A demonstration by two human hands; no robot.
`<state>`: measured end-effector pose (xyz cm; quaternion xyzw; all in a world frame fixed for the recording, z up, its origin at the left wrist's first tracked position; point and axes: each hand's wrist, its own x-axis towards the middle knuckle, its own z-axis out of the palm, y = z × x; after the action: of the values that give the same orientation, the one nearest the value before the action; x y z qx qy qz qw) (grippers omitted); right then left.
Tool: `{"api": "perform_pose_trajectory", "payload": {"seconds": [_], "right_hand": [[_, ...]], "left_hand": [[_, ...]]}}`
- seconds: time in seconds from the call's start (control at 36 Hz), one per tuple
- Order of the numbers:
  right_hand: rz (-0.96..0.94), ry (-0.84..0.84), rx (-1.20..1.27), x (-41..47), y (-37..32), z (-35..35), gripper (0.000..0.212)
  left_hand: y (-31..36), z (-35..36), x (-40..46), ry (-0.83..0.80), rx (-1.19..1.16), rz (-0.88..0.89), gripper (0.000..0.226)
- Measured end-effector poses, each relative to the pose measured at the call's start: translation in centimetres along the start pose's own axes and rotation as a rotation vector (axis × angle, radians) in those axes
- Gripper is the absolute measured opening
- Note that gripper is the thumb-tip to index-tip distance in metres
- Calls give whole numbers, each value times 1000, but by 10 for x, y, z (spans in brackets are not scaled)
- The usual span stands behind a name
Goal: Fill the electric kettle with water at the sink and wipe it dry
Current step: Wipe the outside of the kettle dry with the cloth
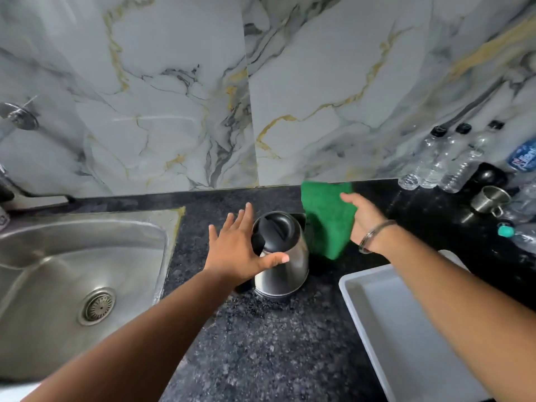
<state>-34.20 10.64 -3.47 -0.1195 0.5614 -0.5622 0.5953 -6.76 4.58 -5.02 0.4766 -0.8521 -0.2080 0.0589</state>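
A steel electric kettle (285,266) with a closed black lid stands upright on the dark granite counter (261,349), just right of the sink (58,256). My left hand (240,248) is spread against the kettle's left side, thumb across its front, fingers apart and not closed around it. My right hand (364,217) holds a green cloth (326,219) up beside the kettle's right side. The cloth hangs down and hides the kettle's handle side. Whether the cloth touches the kettle I cannot tell.
The sink's drain (97,306) shows in a bare steel basin; a tap (8,195) is at the far left edge. A white tray (406,329) lies at front right. Plastic bottles (446,158) and a steel cup (490,200) crowd the back right corner by the marble wall.
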Motion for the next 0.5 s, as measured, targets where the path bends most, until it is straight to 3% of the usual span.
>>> {"api": "perform_pose_trajectory", "payload": {"seconds": [0.11, 0.17, 0.19, 0.25, 0.31, 0.36, 0.39, 0.44, 0.5], "right_hand": [[-194, -149, 190, -77, -53, -8, 42], [-254, -187, 193, -114, -74, -4, 52], [-279, -210, 193, -130, -83, -1, 56], [-338, -255, 192, -158, -98, 3, 58], [-419, -291, 208, -179, -111, 2, 52], [-481, -321, 241, -193, -117, -4, 49], [-489, -315, 262, -198, -117, -9, 48], [-456, -238, 277, -197, -107, -26, 46], [-350, -100, 256, -189, -87, -54, 44]], "left_hand": [[21, -16, -6, -36, 242, -82, 150], [50, -22, -13, 72, 286, -40, 144], [69, -23, -17, 144, 187, 39, 138], [113, -20, -27, 208, -250, 193, 124], [155, -11, -34, 121, -881, 173, 112], [185, 0, -38, -135, -1486, 64, 92], [195, 6, -39, -324, -1743, -15, 92], [205, 23, -42, -572, -2072, -219, 101], [208, 45, -44, -627, -2121, -276, 105]]}}
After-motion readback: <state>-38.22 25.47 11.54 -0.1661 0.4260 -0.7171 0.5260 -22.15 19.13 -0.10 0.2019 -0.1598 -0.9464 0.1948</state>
